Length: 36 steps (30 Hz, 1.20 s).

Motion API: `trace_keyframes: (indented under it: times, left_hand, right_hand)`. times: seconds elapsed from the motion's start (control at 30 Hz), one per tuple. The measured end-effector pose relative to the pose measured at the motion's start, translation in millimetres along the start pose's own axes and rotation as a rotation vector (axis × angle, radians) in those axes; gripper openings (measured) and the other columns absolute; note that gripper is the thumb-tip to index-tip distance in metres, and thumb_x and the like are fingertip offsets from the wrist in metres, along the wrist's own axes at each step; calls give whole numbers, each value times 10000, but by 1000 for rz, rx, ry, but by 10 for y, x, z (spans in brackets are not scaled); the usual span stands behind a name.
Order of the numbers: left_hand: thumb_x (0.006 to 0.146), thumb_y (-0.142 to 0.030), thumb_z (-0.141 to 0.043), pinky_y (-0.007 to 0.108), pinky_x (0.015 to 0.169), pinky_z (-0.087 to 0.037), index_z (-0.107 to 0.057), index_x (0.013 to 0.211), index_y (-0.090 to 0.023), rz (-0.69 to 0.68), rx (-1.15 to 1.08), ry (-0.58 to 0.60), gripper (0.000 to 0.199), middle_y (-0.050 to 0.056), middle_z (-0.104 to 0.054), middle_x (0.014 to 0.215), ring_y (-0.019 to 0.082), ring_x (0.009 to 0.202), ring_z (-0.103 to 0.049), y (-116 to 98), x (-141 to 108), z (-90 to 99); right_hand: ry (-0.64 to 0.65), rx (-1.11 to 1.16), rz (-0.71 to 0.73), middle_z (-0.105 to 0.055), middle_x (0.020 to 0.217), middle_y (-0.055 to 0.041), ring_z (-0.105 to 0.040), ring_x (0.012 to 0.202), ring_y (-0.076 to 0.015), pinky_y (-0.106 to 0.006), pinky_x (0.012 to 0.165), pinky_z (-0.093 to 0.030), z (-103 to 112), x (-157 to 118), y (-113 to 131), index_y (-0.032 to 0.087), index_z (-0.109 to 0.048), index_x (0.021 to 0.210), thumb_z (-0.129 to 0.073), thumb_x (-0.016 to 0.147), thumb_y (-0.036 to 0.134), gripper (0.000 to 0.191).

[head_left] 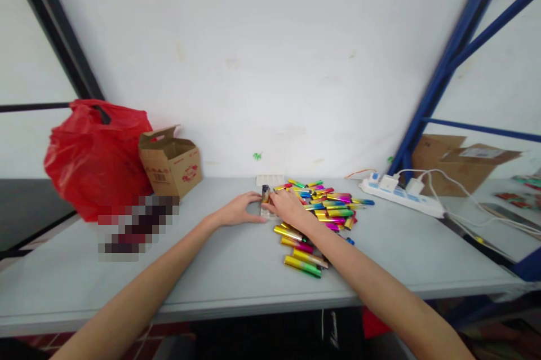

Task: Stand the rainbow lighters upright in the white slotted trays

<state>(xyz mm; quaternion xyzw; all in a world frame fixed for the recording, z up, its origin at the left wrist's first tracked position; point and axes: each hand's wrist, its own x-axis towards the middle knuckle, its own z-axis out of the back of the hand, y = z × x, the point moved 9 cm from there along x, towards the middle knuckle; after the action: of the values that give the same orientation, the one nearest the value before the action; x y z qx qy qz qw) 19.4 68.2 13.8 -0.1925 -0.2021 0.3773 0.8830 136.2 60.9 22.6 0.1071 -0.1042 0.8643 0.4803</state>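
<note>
My right hand (289, 208) reaches over the pile, its fingers closed at a small upright lighter (265, 193) with a dark top and a gold-brown body. My left hand (239, 209) rests at the left side of that spot, thumb and fingers spread apart beside a pale, partly hidden tray (265, 214). Shiny gradient-coloured lighters (333, 207) in gold, green, blue and pink lie heaped to the right. Several more lighters (302, 266) lie in a loose row under my right wrist. Behind my hands is a white compartment tray (270, 180) near the wall.
On the left stand a red plastic bag (99, 157) and an open cardboard box (171, 165), with a pixelated patch in front. A white power strip (403, 196) with plugs and cables lies on the right of the grey table (203, 287). Blue shelf posts (439, 78) rise behind it.
</note>
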Motion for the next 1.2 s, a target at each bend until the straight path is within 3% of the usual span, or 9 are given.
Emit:
trace_keyframes:
  times: [0.23,0.33,0.43,0.5,0.6,0.7,0.87,0.97,1.2]
  left_hand:
    - [800,-753,-782,426,1196,-451,-719,1355,-248,7,14,-2,753,102,-678,1466,346,1361,-622,22,7,1]
    - [793,-766,-777,433,1210,-441,-709,1369,-224,25,23,-1,794,118,-662,1486,353,1373,-615,38,8,-2]
    - [777,-791,-773,433,1216,-441,-716,1353,-205,47,38,1,823,128,-652,1502,369,1387,-608,47,8,0]
    - [766,-807,-770,427,1213,-447,-721,1345,-204,56,48,2,837,129,-649,1508,377,1397,-601,47,7,4]
    - [769,-812,-764,417,1215,-445,-718,1350,-198,58,56,11,847,133,-637,1521,377,1406,-593,40,3,2]
    - [783,-802,-758,413,1221,-438,-709,1362,-201,58,58,18,835,128,-628,1532,370,1407,-592,38,-2,-3]
    - [775,-825,-743,415,1227,-431,-701,1370,-178,67,65,21,880,142,-626,1529,377,1409,-590,55,4,-12]
    - [778,-825,-740,422,1220,-441,-706,1358,-186,56,69,16,864,137,-635,1522,378,1404,-595,52,8,-9]
    - [778,-815,-747,440,1233,-432,-701,1365,-186,58,67,17,862,142,-630,1530,373,1410,-595,50,4,-4]
  right_hand:
    - [-54,87,-1,-789,1119,-168,-725,1093,-303,-383,982,-470,77,-16,-58,157,-748,1127,-459,1101,602,531]
    - [-89,133,-18,-792,1077,-152,-721,1070,-287,-383,989,-468,183,-27,-230,172,-748,1056,-392,1138,549,525]
    - [-132,129,-97,-774,1137,-172,-702,1111,-296,-402,1003,-479,259,-76,-664,162,-732,1157,-352,1163,401,449]
    - [-150,112,-178,-732,1283,-204,-662,1214,-302,-416,1056,-468,248,-146,-1067,135,-695,1285,-358,1139,246,384]
    - [-68,93,-297,-555,1575,-236,-535,1428,-297,-418,1164,-407,58,-263,-1643,86,-553,1514,-398,1063,81,477]
    - [61,115,-319,-642,1486,-222,-600,1361,-271,-370,1159,-414,-193,-320,-1942,85,-628,1448,-417,1084,122,423]
    - [102,114,-329,-697,1390,-226,-634,1312,-267,-335,1133,-421,-321,-279,-2045,84,-684,1392,-464,1114,236,386]
    - [125,106,-342,-750,1269,-209,-665,1247,-283,-335,1093,-441,-330,-256,-2059,106,-759,1259,-533,1102,296,334]
    - [47,128,-314,-752,1238,-186,-692,1154,-269,-303,978,-476,-136,-269,-2003,135,-737,1278,-610,1073,364,333]
